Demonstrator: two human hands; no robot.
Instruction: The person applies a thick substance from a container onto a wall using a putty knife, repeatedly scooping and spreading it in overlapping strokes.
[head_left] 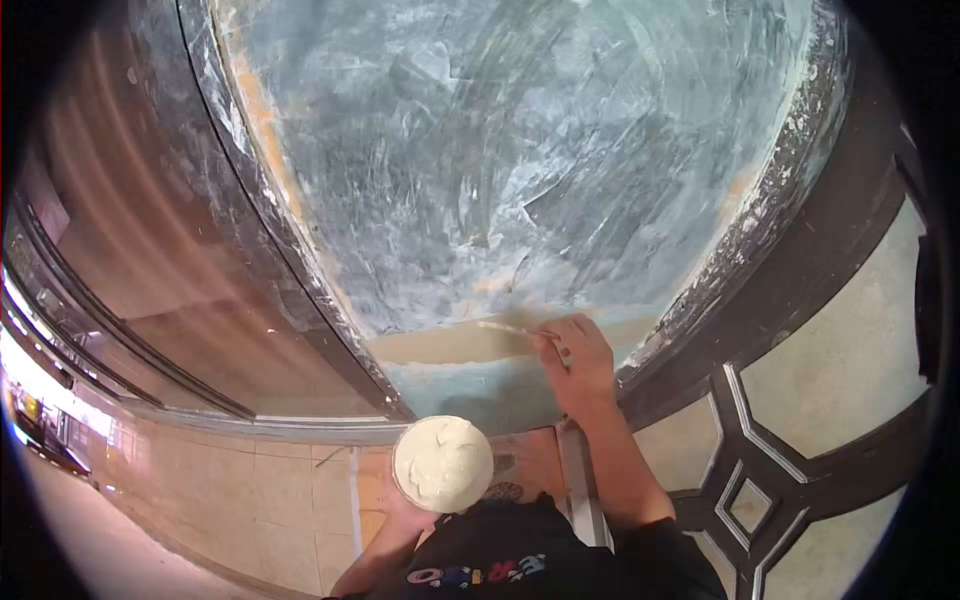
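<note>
My left hand (406,516) grips a round tub from below, close to my body. Thick cream-coloured paste (442,464) fills it to the brim, its surface marked with swirls and ridges. In front of me my right hand (580,362) is closed round a thin, pale, stick-like tool (508,328), whose tip points left against the panel. Just there, a smooth tan band (435,344) runs across the lower part of a grey-blue panel (500,160) smeared with whitish streaks. Below the band lies a pale blue-green strip (470,388).
Dark, white-spattered frame edges (285,255) flank the panel. To the left is a brown glossy panel (170,220); a dark lattice door (775,440) with pale panes stands at the right. Tiled floor (240,490) extends below left.
</note>
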